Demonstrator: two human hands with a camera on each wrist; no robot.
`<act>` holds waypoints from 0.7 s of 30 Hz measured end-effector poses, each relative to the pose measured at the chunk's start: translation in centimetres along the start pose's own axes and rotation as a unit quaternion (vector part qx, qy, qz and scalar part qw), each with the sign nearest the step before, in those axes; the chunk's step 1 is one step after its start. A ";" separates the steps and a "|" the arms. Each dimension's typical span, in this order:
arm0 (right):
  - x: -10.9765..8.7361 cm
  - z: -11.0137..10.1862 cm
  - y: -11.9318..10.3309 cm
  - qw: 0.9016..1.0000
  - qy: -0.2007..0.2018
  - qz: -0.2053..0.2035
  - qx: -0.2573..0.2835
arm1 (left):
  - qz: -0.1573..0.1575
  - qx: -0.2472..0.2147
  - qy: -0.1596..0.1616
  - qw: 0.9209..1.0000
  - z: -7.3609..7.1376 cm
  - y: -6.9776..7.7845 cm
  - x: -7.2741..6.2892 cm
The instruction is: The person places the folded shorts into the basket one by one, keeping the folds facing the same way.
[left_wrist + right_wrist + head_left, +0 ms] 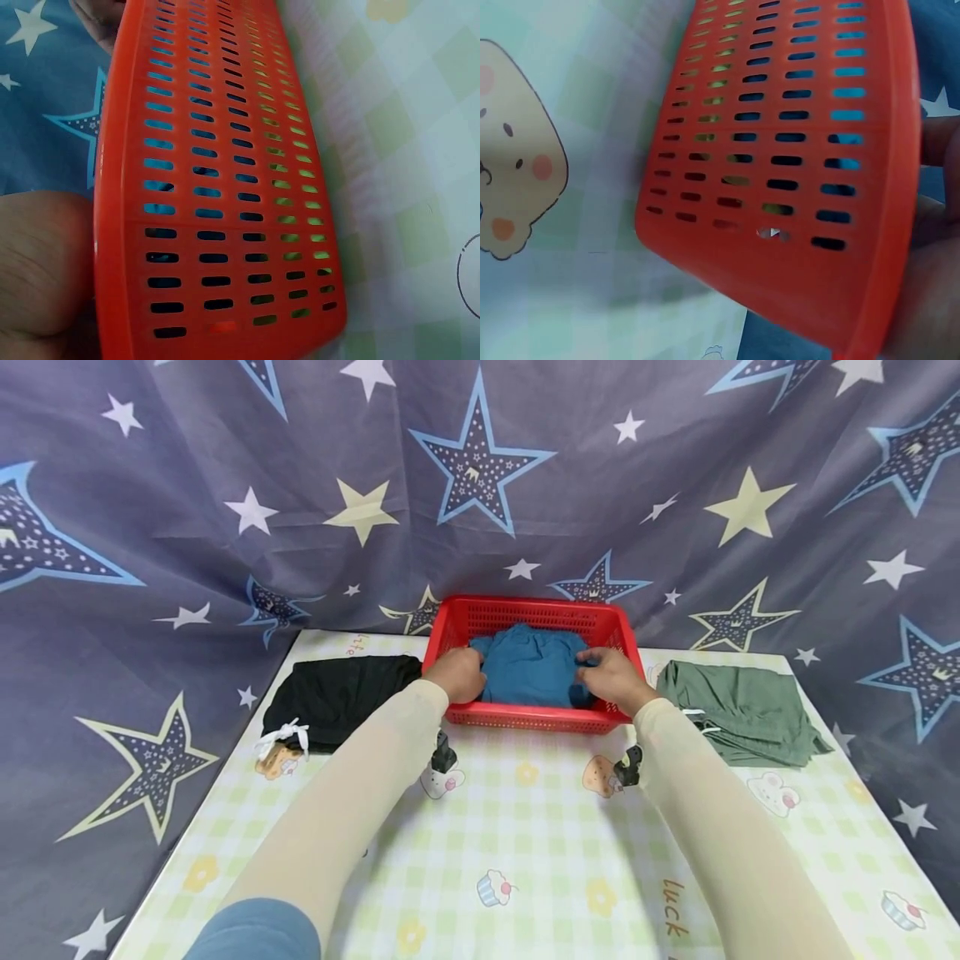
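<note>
A red plastic basket (pixel 536 718) with slotted walls stands at the back of the table. Inside it lies a folded blue garment (pixel 528 668), its upper edge gathered and wrinkled. My left hand (pixel 457 675) reaches over the basket's left side, fingers curled at the garment's left edge. At the opposite edge, my right hand (pixel 611 677) pinches the cloth between thumb and fingers. Both wrist views show mostly the basket wall (pixel 217 180), with blue cloth visible through the slots. Part of the right hand (pixel 937 277) shows beyond the rim, its fingertips hidden.
Left of the basket lies a folded black garment (pixel 341 697) with a white drawstring bow. A folded green garment (pixel 750 706) with white cord ends lies to the right. The table (pixel 525 827) has a checked cover, and a star-patterned curtain (pixel 360 443) hangs right behind it.
</note>
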State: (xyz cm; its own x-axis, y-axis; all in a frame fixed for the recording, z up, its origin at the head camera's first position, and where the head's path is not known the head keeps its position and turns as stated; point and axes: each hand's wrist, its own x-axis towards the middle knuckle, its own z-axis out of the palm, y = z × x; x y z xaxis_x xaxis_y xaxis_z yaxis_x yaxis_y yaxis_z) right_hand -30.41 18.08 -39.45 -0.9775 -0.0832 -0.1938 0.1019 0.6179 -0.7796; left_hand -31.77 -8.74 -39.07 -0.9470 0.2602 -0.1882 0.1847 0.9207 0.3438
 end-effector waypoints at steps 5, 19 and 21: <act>-0.5 -0.2 -0.2 1.000 0.024 -0.004 -0.012 | 0.023 0.001 0.018 1.000 -0.3 -0.2 -1.0; -4.6 -1.0 -1.8 0.988 0.123 -0.094 0.020 | 0.088 -0.117 0.274 0.950 -2.2 -4.5 -7.1; -5.3 -0.8 -2.0 0.984 0.130 -0.114 0.032 | 0.080 -0.107 0.343 0.930 -2.3 -6.3 -7.8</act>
State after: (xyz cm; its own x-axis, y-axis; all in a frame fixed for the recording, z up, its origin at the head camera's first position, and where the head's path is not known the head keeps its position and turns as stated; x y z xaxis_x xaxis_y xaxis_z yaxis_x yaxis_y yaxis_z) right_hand -25.58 17.90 -36.44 -0.9897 -0.0054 0.1433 -0.1221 0.5557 -0.8223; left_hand -26.13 -17.24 -37.68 -0.8702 0.0740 0.4871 0.3499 0.7888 0.5053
